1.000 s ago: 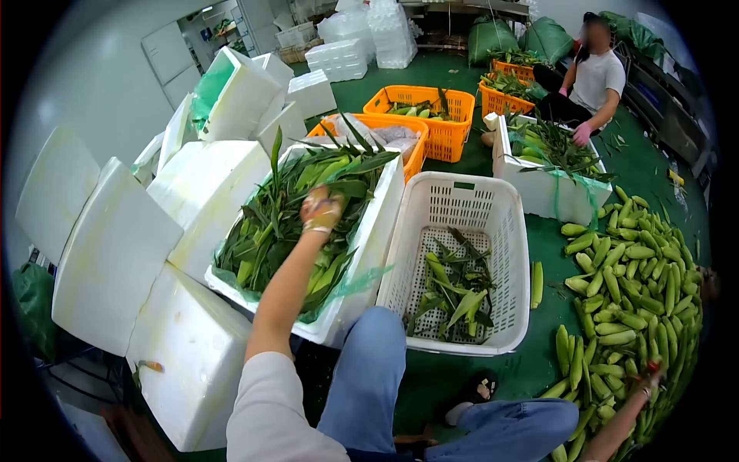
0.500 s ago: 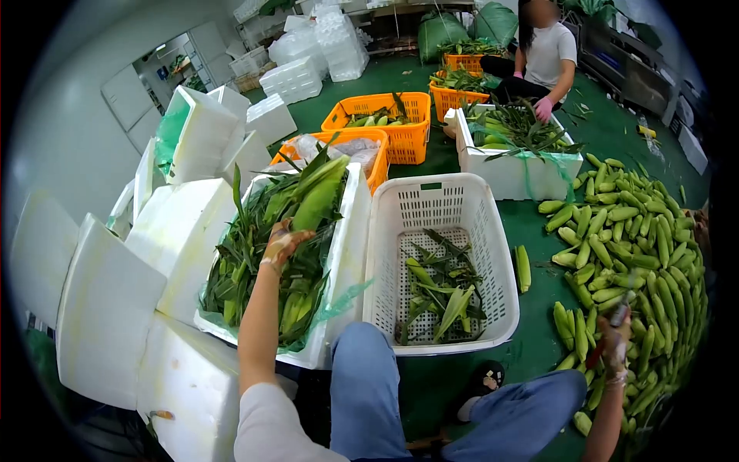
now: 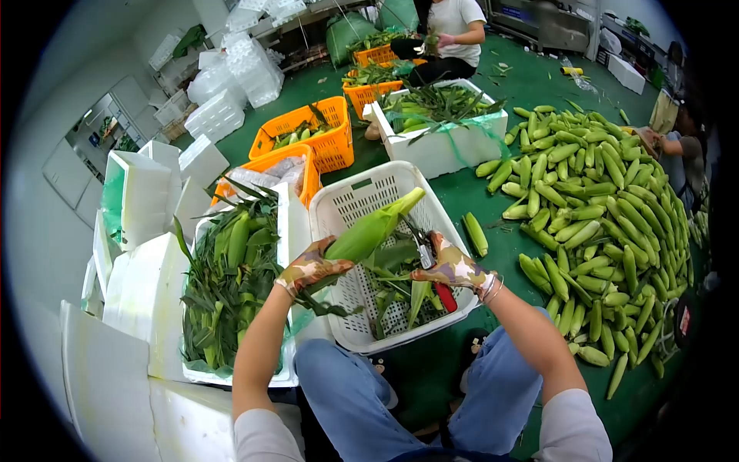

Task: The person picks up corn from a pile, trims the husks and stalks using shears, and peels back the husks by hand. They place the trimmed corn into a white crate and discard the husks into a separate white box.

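The green floor (image 3: 539, 85) carries a broad heap of husked corn (image 3: 608, 208) out at three o'clock from the person's lap, and a foam box of unhusked ears (image 3: 231, 285) sits at nine o'clock. Between them, straight ahead at twelve o'clock, stands the white basket (image 3: 362, 196), with cut leaves lying in its bottom.

Over that basket the ear of corn (image 3: 369, 229) is held in the air. Its long axis runs on a slant, from the butt end at about eight o'clock up to the tapered tip at about two o'clock, the tip reaching over the basket's middle.

The left hand (image 3: 310, 267) has the butt end, gloved fingers (image 3: 327, 266) wrapped closed about the husk. The right hand (image 3: 454, 268) is just beside the ear at its four o'clock side, closed around the red-handled cutter (image 3: 435, 273), whose metal head points up toward the ear's mid-length. Whether the blade touches the husk cannot be made out. So the left hand carries the ear, and the right hand's tool lies across its axis, near the middle.
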{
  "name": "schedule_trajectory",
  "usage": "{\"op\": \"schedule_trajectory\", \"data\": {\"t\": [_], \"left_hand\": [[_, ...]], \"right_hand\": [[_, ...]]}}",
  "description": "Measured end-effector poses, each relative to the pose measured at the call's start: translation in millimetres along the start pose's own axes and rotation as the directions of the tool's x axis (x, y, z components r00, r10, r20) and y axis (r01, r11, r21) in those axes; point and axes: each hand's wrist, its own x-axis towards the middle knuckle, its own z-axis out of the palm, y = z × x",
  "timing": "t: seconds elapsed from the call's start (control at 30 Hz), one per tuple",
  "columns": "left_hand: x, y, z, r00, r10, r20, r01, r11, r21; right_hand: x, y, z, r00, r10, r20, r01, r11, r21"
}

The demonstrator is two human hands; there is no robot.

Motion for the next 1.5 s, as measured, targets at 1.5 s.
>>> {"op": "schedule_trajectory", "data": {"t": [1.5], "left_hand": [[58.8,29.7,35.8,0.704,0.305,0.641,-0.539,-0.357,0.762]], "right_hand": [[-8.2,76.3,54.1,0.997,0.04,-0.064,-0.029,0.987,0.161]]}}
